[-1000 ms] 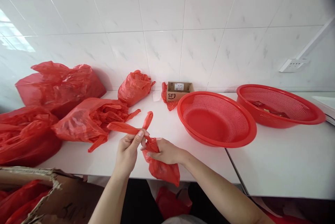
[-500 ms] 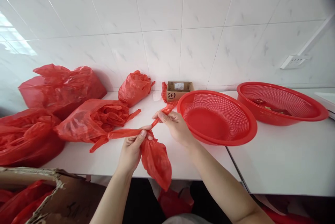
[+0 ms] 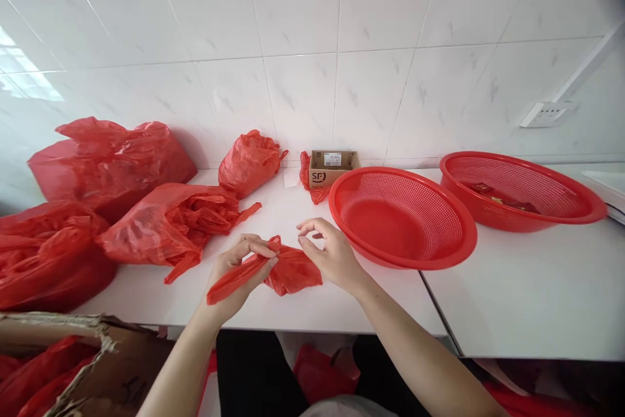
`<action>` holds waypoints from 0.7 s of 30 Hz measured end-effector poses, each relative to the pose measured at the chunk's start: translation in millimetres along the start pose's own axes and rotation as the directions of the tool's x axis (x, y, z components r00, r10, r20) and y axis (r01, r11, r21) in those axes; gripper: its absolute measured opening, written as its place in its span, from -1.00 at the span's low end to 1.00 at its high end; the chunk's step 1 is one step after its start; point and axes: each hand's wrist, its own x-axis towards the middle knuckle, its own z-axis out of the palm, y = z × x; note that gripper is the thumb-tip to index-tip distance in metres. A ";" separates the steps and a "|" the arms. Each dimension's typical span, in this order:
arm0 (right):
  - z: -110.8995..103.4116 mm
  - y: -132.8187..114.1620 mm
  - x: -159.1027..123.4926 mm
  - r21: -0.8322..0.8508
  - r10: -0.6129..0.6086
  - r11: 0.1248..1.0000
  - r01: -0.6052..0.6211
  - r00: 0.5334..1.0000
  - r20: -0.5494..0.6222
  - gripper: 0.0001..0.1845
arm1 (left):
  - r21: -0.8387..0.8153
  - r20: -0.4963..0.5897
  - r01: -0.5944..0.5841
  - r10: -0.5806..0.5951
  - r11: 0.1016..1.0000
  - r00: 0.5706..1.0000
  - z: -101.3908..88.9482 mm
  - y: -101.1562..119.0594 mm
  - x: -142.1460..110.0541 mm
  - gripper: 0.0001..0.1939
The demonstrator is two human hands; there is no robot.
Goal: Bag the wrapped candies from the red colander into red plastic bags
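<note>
My left hand [image 3: 243, 272] pinches the twisted neck of a small red plastic bag [image 3: 295, 272], and one long handle of it drapes back over the palm. The bag's body bulges to the right of the fingers, over the white table [image 3: 312, 313]. A small red loop sticks up at the fingertips. Just right of the bag is my right hand [image 3: 334, 254], its thumb and forefinger curved with a gap between them and nothing visible in them. What the bag holds is hidden.
Red basket [image 3: 405, 235] and a second basket [image 3: 522, 192] with small packets stand right. A small cardboard box [image 3: 334, 170] is by the wall. Red bags [image 3: 161, 222] crowd the left; a torn carton [image 3: 122, 358] stands front left.
My right hand pulled one handle up and right, then let go and came back down beside the bag. The left hand turned, and the bag's body swung from hanging down to pointing right.
</note>
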 end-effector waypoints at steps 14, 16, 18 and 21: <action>39.5 -3.9 -9.0 0.129 -0.222 0.967 0.219 0.975 0.014 -0.82 | 0.021 -0.385 -0.154 0.150 0.988 0.911 37.6 -3.1 0.9 -0.70; 36.4 -5.0 -8.3 0.177 -0.175 0.970 0.164 0.983 0.048 -0.85 | 0.019 -0.408 -0.158 0.152 0.987 0.900 42.7 -4.5 -1.7 -0.73; 31.2 -4.7 -5.4 0.316 -0.050 0.949 0.006 0.990 0.131 -0.88 | 0.025 -0.405 -0.177 0.172 0.984 0.898 45.8 -5.0 -4.0 -0.72; 23.6 -2.6 0.8 0.481 0.093 0.852 -0.206 0.964 0.247 -0.86 | 0.074 -0.364 -0.232 0.243 0.970 0.899 45.3 -6.5 -4.9 -0.66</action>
